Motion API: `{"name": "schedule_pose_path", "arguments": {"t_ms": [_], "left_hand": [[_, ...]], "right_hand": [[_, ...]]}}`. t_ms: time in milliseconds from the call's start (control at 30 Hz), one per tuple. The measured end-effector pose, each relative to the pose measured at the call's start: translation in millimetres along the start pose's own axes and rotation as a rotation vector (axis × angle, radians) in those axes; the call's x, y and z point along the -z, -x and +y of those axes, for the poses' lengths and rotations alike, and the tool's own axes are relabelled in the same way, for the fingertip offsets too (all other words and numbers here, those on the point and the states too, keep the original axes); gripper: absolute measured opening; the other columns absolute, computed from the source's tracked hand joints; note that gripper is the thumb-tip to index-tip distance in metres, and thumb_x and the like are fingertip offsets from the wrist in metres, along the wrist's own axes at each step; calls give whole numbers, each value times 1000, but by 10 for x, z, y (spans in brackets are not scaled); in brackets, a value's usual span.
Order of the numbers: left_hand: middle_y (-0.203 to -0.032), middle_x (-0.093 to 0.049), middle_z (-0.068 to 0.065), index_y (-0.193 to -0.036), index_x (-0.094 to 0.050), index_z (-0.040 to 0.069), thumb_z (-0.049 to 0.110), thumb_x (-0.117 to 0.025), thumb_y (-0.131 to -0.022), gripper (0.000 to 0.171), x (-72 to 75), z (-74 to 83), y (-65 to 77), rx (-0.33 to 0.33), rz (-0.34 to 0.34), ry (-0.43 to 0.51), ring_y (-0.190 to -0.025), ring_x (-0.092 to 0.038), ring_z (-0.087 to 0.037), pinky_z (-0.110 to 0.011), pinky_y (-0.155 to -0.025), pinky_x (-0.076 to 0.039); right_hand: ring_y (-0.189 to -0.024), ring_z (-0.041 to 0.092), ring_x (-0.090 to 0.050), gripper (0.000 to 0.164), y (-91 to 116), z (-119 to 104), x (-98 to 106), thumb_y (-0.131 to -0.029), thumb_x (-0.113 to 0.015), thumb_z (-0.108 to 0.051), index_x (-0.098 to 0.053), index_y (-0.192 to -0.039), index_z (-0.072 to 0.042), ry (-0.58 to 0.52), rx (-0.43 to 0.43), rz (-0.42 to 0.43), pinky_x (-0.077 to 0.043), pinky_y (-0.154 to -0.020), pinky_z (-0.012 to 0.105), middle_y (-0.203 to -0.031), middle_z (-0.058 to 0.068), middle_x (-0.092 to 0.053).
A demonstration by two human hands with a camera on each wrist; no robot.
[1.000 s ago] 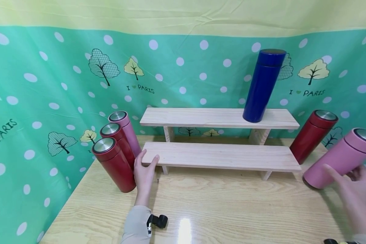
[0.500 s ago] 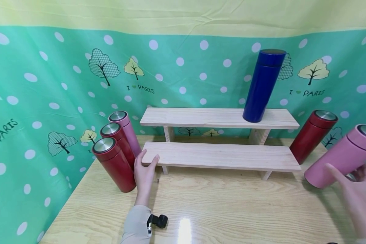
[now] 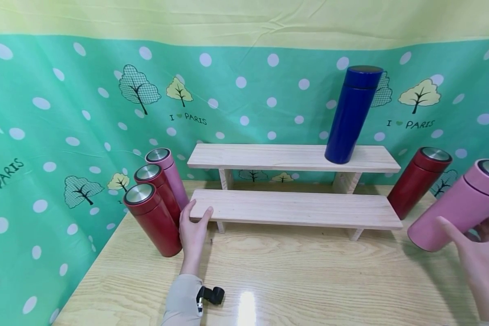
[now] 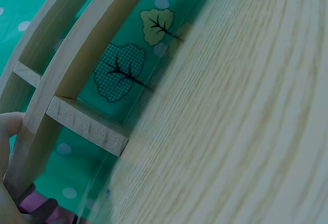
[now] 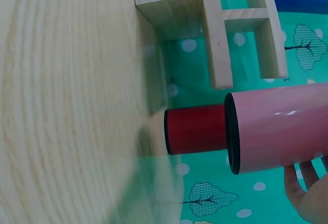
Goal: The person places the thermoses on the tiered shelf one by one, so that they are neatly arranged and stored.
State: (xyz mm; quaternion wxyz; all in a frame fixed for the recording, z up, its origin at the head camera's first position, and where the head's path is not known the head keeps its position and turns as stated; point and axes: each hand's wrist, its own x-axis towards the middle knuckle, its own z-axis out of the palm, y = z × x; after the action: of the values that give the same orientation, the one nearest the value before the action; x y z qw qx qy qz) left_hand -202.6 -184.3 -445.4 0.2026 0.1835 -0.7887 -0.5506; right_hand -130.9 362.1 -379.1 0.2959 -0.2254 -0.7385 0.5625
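Screened-off set-up, type of room unclear

A green polka-dot cloth [image 3: 228,90] printed with trees hangs across the background, behind a wood-grain worktop [image 3: 293,267] bearing a two-tier wooden stand [image 3: 293,208]. It looks staged; home, shop or lab cannot be told.

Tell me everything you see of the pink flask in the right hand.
The pink flask is a smooth, glossy cylinder, its pink lid on, with a dark seam and a silvery, dark-ringed top partly cut off in the head view. Its base is black-rimmed and appears raised off the table. The right hand grips its body, to the right of the lower shelf. Any tilt is hard to judge.
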Motion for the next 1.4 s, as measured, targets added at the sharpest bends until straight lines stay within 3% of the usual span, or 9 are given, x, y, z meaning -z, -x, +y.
{"name": "schedule_pose_path", "arguments": {"t_ms": [67,300,633,1000,1233,1400], "left_hand": [[-151,-42,-7,-142,-53,20,45,-75,-87,65,-1,-2,0,-2,1,0,-141,-34,-31,-55,-111,-27],[-150,-43,-7,-142,-53,20,44,-75,-86,64,0,-4,1,-7,8,0,-140,-35,-30,-54,-112,-27],[-150,-43,-6,-142,-53,21,45,-75,-86,65,-2,-6,-1,-3,7,3,-141,-34,-30,-55,-112,-26],[-151,-43,-6,-142,-53,21,44,-75,-86,64,-4,-3,1,-2,9,8,-140,-35,-30,-55,-112,-26],[-150,-43,-7,-142,-53,20,44,-75,-87,64,-3,-6,-9,-3,7,5,-140,-35,-30,-54,-112,-26],[-150,-43,-7,-142,-53,20,43,-75,-87,64,-8,-13,-12,-5,11,6,-140,-35,-30,-54,-112,-27]], "right_hand": [[-109,-5,-48,67,13,-25,-8,-85,-76,-6,-47,-142,-26,31,5,9,-37,-84,2,-116,-22,-53],[-102,-3,-52,69,50,-137,-45,-82,-76,1,-48,-141,-23,-76,13,-4,-39,-79,2,-113,-17,-56],[-102,-1,-52,69,154,-314,-183,-81,-78,-1,-51,-140,-24,-17,43,28,-39,-78,5,-114,-16,-57],[-105,1,-51,70,228,-400,-315,-83,-78,-5,-48,-143,-25,16,94,-20,-39,-80,6,-122,-13,-55],[-106,7,-54,69,290,-443,-417,-78,-78,6,-54,-139,-18,-164,114,-57,-42,-80,8,-122,-5,-59],[-105,9,-54,69,333,-482,-486,-77,-78,7,-55,-138,-17,-203,124,-79,-41,-80,9,-122,-4,-60]]}}
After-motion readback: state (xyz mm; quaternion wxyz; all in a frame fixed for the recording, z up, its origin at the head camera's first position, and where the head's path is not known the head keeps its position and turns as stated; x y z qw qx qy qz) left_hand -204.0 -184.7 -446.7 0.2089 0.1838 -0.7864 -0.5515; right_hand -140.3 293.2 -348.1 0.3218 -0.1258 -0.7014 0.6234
